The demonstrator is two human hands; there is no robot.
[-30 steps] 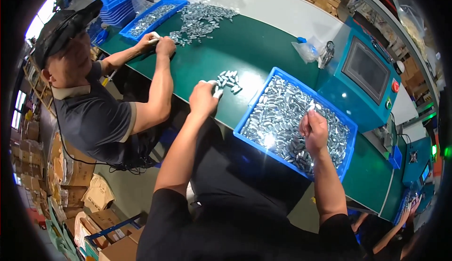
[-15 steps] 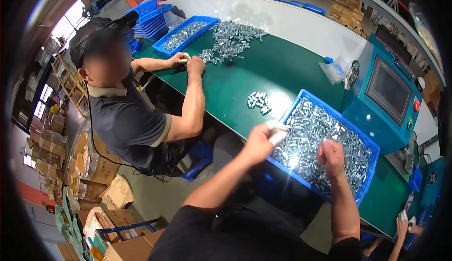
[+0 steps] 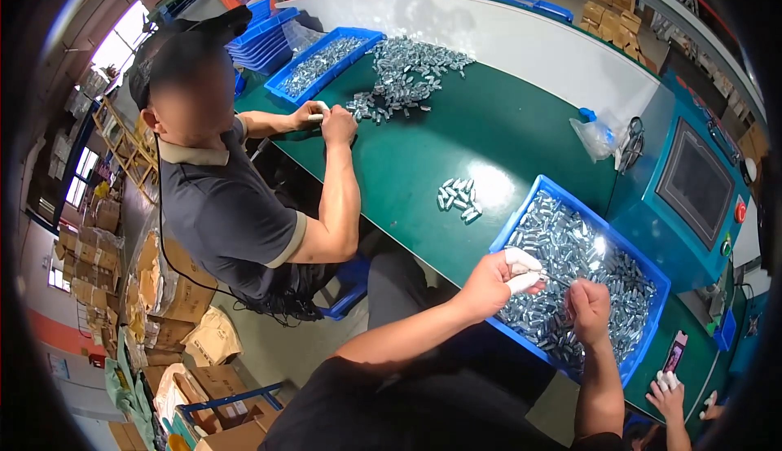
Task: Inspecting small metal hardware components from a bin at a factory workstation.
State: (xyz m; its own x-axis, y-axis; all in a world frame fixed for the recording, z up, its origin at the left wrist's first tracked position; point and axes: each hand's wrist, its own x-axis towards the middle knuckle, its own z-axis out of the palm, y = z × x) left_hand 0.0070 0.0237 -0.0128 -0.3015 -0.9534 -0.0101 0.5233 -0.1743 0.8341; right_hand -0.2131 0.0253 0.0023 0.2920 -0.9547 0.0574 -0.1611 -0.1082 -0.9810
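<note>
The person's 2 hands are over 1 blue tray (image 3: pixel 516 213) filled with metal parts (image 3: pixel 562 225), too many to count, and hide some of them. The left hand (image 3: pixel 491 283), with 2 white-covered digits, is pinched nearly closed on what looks like 1 small metal part. The right hand (image 3: pixel 588 308) is curled tight around 1 thin rod (image 3: pixel 555 278), its tip reaching the left fingertips.

Beside the tray, about 12 loose parts (image 3: pixel 460 199) lie on the green table (image 3: pixel 497 125). At the right stand 1 teal machine (image 3: pixel 635 199) with 1 screen and 1 clear bag (image 3: pixel 593 137); another person's hand (image 3: pixel 669 402) is near 1 phone (image 3: pixel 674 353).

Farther left, 1 co-worker (image 3: pixel 228 199) works beside 1 uncounted heap (image 3: pixel 407 68), 1 second blue tray (image 3: pixel 283 95) and 1 tray stack (image 3: pixel 265 48).
</note>
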